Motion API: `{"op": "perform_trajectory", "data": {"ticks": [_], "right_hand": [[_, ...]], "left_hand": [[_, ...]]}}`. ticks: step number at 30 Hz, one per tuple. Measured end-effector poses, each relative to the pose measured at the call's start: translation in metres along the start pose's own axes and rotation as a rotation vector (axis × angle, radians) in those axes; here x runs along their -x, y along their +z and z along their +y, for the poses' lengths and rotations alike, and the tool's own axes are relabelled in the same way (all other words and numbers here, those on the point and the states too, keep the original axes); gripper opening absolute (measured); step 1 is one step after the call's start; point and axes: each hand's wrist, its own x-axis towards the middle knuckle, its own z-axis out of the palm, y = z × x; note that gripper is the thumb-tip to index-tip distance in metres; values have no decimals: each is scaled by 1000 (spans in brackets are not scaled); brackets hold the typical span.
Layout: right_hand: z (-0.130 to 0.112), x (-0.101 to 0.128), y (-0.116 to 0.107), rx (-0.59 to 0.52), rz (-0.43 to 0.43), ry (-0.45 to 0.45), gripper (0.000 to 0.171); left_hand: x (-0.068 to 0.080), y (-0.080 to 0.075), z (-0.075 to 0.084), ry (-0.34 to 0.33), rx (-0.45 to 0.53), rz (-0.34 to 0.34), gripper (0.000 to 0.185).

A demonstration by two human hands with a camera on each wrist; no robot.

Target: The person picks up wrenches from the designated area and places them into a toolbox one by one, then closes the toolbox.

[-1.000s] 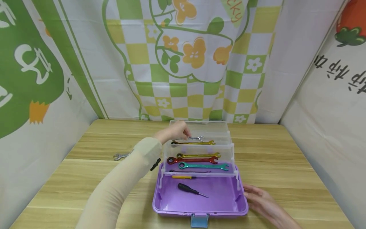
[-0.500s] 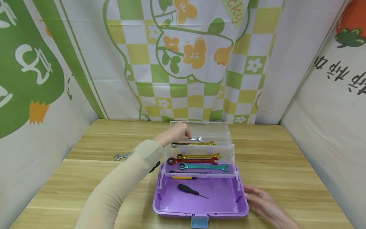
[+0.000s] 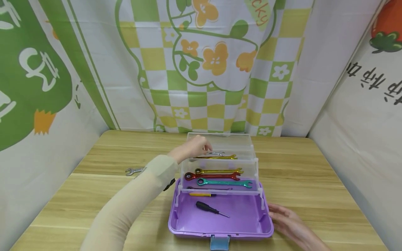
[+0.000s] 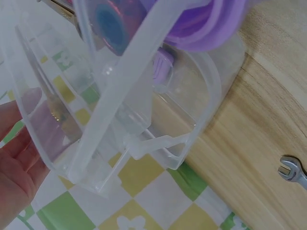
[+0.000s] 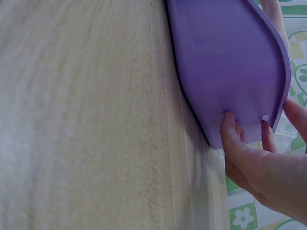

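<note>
A purple toolbox (image 3: 220, 230) stands open on the wooden table, its clear tiered trays (image 3: 255, 164) folded out. My left hand (image 3: 205, 149) reaches into the top tray and pinches the end of a small silver wrench (image 3: 217, 153), which lies just behind a gold wrench (image 3: 221, 157). In the left wrist view the hand (image 4: 14, 158) shows behind the clear tray wall (image 4: 144, 96). My right hand (image 3: 284, 218) rests flat against the box's front right corner, with its fingers (image 5: 230, 134) straight on the purple shell (image 5: 225, 62).
The middle tray holds a gold wrench (image 3: 218, 170), a red wrench (image 3: 210, 176) and a teal wrench (image 3: 224, 182). A black screwdriver (image 3: 210, 208) lies in the purple bottom. Another silver wrench (image 3: 134, 170) lies on the table to the left. Cloth walls enclose three sides.
The left hand and the silver wrench have sunk slightly into the top tray. The right hand has stayed put.
</note>
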Motion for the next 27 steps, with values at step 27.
{"op": "perform_trajectory", "data": {"ticks": [27], "right_hand": [[-3, 2, 3, 38, 8, 11, 47]], "left_hand": [[60, -10, -7, -30, 261, 230, 23]]}}
